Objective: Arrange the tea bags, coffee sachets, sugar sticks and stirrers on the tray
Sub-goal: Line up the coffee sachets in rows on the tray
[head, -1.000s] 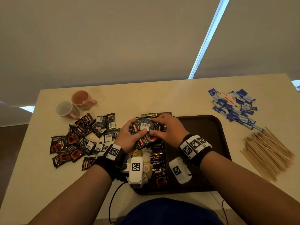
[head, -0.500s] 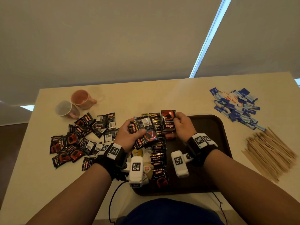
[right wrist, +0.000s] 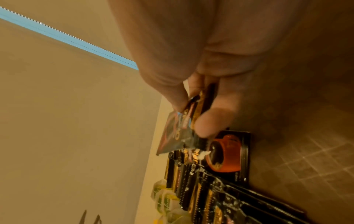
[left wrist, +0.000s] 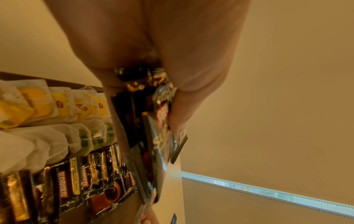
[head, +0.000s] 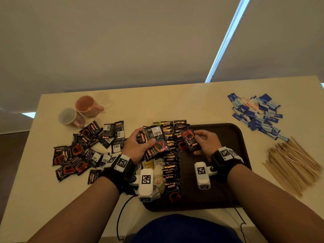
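A dark brown tray [head: 226, 172] lies in front of me. Along its left side run rows of tea bags [head: 157, 172] and black coffee sachets [head: 171, 174]. My left hand [head: 138, 144] grips a fanned stack of coffee sachets [head: 154, 142] above the tray's left edge; the left wrist view shows the same stack [left wrist: 153, 136] between thumb and fingers. My right hand [head: 201, 142] pinches a single coffee sachet [head: 190, 140] just over the sachet row, seen in the right wrist view as a sachet [right wrist: 184, 125] between thumb and fingertips.
Loose coffee sachets [head: 84, 149] lie scattered on the cream table left of the tray, with two mugs [head: 78, 111] behind them. Blue sugar sticks [head: 256, 114] are heaped at the far right, wooden stirrers [head: 292, 162] below them. The tray's right half is bare.
My right hand drew one sachet off the left hand's stack and carried it right and then nearer, over the sachet row. The left hand stayed in place with its stack.
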A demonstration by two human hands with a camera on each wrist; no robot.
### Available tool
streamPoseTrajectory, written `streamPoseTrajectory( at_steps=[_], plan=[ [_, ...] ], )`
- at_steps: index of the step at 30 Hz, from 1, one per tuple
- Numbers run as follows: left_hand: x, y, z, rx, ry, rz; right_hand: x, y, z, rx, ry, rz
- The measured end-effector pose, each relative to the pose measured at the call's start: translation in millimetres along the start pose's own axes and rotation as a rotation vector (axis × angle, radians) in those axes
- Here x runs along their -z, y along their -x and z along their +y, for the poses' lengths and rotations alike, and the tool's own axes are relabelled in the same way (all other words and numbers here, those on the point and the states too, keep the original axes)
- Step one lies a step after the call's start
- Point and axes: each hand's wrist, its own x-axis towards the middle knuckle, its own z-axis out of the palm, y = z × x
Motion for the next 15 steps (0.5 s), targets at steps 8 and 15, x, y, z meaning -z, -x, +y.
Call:
streamPoseTrajectory(
  at_steps=[8, 15],
  plan=[
    [-2.4, -0.2, 2.1, 0.019, 0.019, -0.007, 5.1, -3.8, 9.7, 0.09, 0.25, 0.004],
    [-1.1, 1.1, 1.5, 0.017, 0.005, -0.003, 7.5, -0.4, 2.3, 0.157, 0.221, 0.014]
  ],
)
